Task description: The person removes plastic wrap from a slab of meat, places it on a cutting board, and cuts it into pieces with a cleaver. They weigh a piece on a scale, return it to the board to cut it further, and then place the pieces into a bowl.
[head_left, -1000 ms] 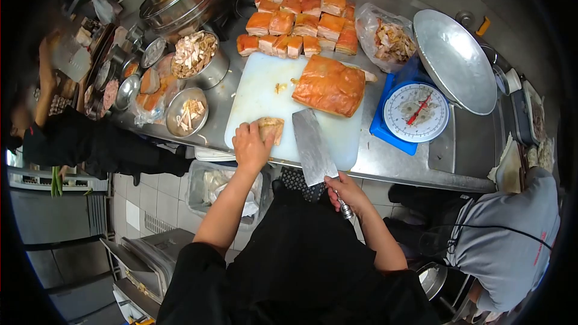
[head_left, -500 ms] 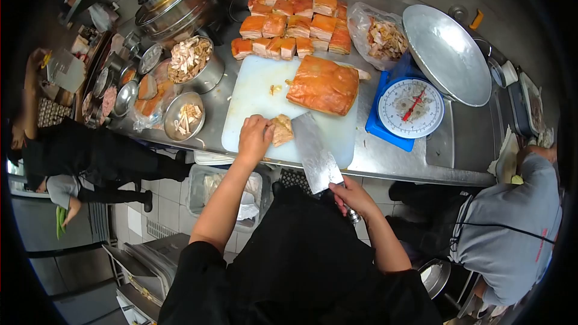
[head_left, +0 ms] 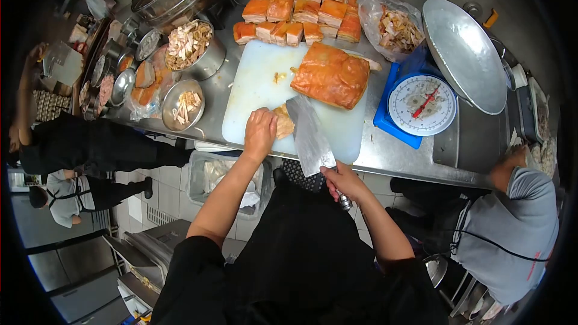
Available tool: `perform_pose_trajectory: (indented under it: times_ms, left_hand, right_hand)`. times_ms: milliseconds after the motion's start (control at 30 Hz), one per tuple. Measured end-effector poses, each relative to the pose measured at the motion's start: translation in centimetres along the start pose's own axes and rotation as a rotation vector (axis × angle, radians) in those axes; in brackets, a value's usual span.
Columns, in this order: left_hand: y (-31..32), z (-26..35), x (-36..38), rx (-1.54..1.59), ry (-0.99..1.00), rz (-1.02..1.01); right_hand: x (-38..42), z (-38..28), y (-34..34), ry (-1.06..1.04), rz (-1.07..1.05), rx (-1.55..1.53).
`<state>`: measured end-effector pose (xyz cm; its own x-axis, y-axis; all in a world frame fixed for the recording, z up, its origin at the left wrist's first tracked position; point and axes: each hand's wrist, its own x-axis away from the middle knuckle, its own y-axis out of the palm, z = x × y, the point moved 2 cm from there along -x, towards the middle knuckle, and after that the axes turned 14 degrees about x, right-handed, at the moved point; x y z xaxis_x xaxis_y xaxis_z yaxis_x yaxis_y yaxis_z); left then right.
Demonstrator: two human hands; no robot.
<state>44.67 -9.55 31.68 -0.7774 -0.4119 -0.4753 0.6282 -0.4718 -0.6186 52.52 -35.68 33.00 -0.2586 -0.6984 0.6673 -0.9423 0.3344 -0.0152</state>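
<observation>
My left hand (head_left: 261, 132) rests on the white cutting board (head_left: 247, 84) with its fingers curled on a small pale piece of pork (head_left: 284, 123), partly hiding it. The handle of a broad cleaver (head_left: 312, 138) is in my right hand (head_left: 346, 182). Its blade reaches up and left over the board, the far end right at the piece's right side. Just beyond lies a large slab of roast pork (head_left: 333, 77), its orange-brown skin facing up. Crumbs of meat dot the board near it.
Cut roast pork chunks (head_left: 301, 12) stand in rows behind the board. Right are a bag of meat scraps (head_left: 394, 27) and a blue scale (head_left: 394, 121) with a metal pan (head_left: 463, 54). Bowls of sliced meat (head_left: 183, 105) sit left. A grey-shirted person (head_left: 509, 229) works close by on the right.
The view has shifted slightly. My left hand now covers more of the pork piece, and the cleaver's end is closer against it. A person at the far left has changed posture.
</observation>
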Motion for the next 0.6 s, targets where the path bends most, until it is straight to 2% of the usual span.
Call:
perform_pose_trajectory:
  times_ms: [267,300,433,600]
  left_hand:
    - [0.1,0.0,0.1,-0.025,-0.017,0.010]
    - [0.1,0.1,0.1,-0.017,-0.021,0.008]
    - [0.0,0.1,0.3,-0.048,-0.052,-0.050]
    - [0.0,-0.1,0.1,-0.025,0.008,-0.003]
  right_hand:
    - [1.1,0.9,-0.2,0.037,-0.073,-0.032]
    - [0.4,0.8,0.0,-0.010,-0.052,-0.009]
    - [-0.2,0.3,-0.1,0.030,-0.071,-0.072]
    - [0.1,-0.4,0.1,0.015,-0.135,-0.074]
